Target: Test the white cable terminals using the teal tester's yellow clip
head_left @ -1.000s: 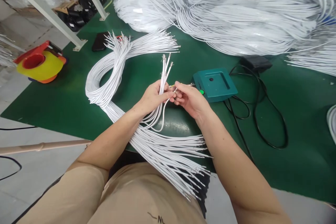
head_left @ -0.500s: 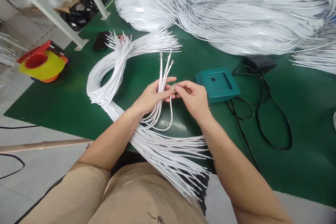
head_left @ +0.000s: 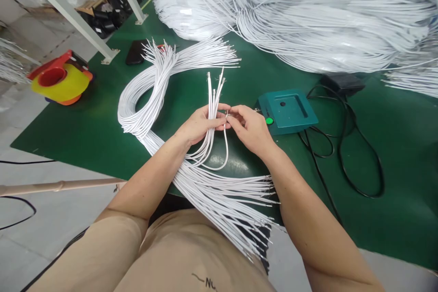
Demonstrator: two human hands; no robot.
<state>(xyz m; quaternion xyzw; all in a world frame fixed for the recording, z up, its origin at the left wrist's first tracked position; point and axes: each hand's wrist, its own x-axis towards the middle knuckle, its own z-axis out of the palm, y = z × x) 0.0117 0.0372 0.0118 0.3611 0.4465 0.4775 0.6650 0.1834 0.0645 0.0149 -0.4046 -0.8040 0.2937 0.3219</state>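
Observation:
My left hand [head_left: 202, 124] is closed around several white cables [head_left: 211, 100], whose frayed ends stick up above the fingers. Just to its right, my right hand [head_left: 248, 125] pinches the tip of one cable [head_left: 226, 139] that loops up from below. Fingertips of both hands meet at that tip, so its detail is partly hidden. Under my forearms lies the long bundle of white cables [head_left: 219, 187], its cut ends fanned out toward my right arm. The same bundle curls into a loop [head_left: 127, 105] at the left.
Right of my hands sits a teal device [head_left: 290, 112] with a green button [head_left: 269, 121] and black cord [head_left: 342, 146]. A large heap of white cables [head_left: 325, 18] covers the back of the green table [head_left: 393, 219]. A yellow and red tape dispenser [head_left: 61, 82] stands at the left edge.
The view has shifted slightly, moving everything a little to the right. My right fingers have changed their grip at the cable tip, and the device's green button now shows.

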